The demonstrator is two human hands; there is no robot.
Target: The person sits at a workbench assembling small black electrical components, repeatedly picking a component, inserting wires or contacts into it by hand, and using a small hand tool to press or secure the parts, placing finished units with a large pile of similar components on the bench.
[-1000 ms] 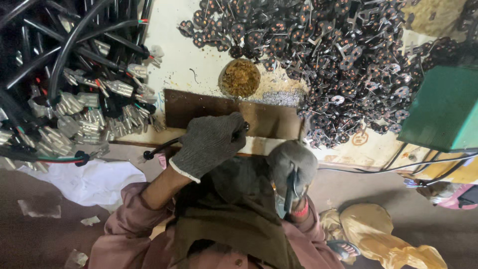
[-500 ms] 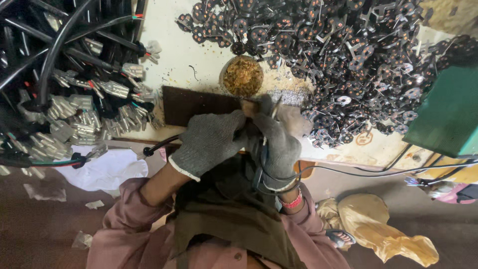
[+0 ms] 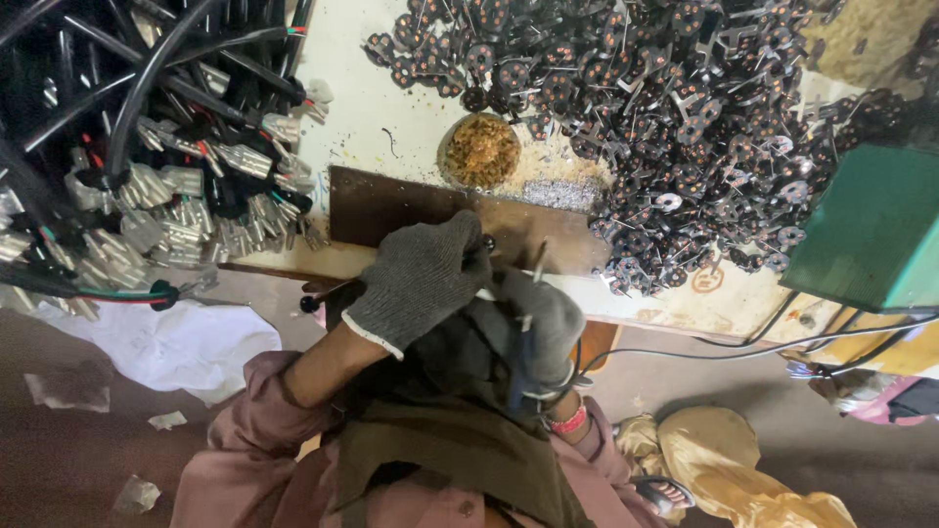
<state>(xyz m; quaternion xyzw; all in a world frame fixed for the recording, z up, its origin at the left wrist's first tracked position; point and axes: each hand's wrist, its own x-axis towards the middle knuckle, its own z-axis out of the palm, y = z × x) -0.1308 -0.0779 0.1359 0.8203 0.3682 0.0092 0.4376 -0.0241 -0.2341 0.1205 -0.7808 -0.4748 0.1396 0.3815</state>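
Observation:
My left hand (image 3: 421, 279), in a grey knit glove, is closed around a thin dark rod (image 3: 328, 296) that sticks out to the left and ends in a small black knob. It rests at the front edge of a brown board (image 3: 391, 205) on the bench. My right hand (image 3: 538, 328), also gloved, sits just right of it and grips a blue-handled tool (image 3: 520, 376). The tool's metal tip (image 3: 538, 260) points up beside the left fingers. What lies between the two hands is hidden.
A round dish of brown crumbly material (image 3: 481, 150) stands behind the board. A big heap of small dark round parts with metal pins (image 3: 675, 108) covers the right. Black cables with metal terminals (image 3: 147, 156) crowd the left. A green box (image 3: 871, 235) stands far right.
My right hand came up from my lap to meet the left hand, then settled slightly lower beside it. The left hand stayed at the board's edge.

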